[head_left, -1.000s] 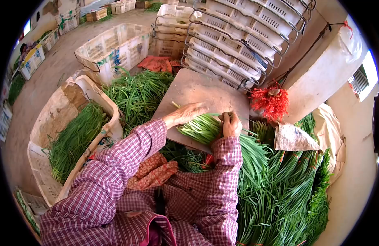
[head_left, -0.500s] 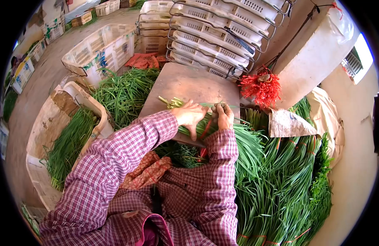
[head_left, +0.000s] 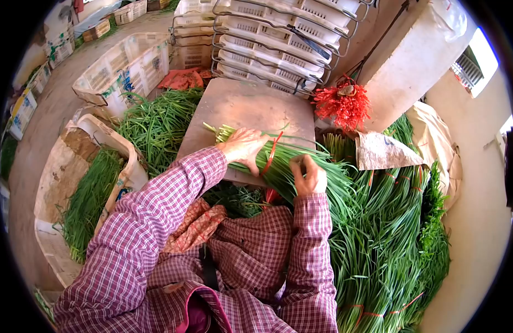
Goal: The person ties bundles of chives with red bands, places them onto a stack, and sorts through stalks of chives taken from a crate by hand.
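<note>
A bundle of garlic chives [head_left: 287, 158] lies across the low board [head_left: 251, 105], pale stem ends to the left and green leaves trailing off the right edge. A thin red tie [head_left: 272, 153] goes round it, with one end sticking up. My left hand [head_left: 242, 147] grips the bundle beside the tie, on the stem side, thumb on the near side. Over the leaves, right of the tie, is my right hand [head_left: 310, 175], its fingers curled into a pinch. What is between those fingertips, if anything, is hidden.
A bunch of red ties [head_left: 343, 104] hangs at the board's far right corner. Tied chive bundles [head_left: 378, 238] are heaped on the right. Loose chives [head_left: 159, 125] lie left of the board, near a crate [head_left: 137, 166] holding more. Stacked white crates [head_left: 273, 44] stand behind.
My right hand has moved away from my left, toward the leaves and nearer my body. The red tie now shows more fully round the bundle. The view has shifted slightly.
</note>
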A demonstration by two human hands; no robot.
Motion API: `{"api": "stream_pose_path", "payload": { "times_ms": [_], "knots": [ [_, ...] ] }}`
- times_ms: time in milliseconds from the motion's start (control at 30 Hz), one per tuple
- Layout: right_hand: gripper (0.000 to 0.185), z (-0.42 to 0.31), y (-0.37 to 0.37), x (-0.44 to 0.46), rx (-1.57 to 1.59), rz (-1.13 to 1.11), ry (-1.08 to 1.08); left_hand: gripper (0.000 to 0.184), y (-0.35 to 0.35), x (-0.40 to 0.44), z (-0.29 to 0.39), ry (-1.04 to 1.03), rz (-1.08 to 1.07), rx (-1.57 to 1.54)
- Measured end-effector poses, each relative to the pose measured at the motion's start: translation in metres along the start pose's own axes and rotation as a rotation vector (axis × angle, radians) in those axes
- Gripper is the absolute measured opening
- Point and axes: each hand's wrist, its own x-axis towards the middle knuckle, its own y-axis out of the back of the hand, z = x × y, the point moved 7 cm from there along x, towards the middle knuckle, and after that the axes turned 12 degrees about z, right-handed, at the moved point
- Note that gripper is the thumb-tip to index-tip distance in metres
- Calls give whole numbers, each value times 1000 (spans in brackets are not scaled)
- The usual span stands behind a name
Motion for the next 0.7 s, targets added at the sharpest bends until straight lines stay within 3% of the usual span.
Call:
{"api": "stream_pose_path", "payload": {
  "times_ms": [133, 567, 700],
  "knots": [
    [8, 2, 1, -25, -259, -31, 97, 106, -2, 1, -3, 3, 0, -5],
    [9, -12, -18, -48, -328, -64, 153, 107, -3, 0, -2, 4, 26, 9],
    [8, -13, -21, -62, -286, -36, 284, 108, -6, 0, -2, 10, 29, 6]
  ]
}}
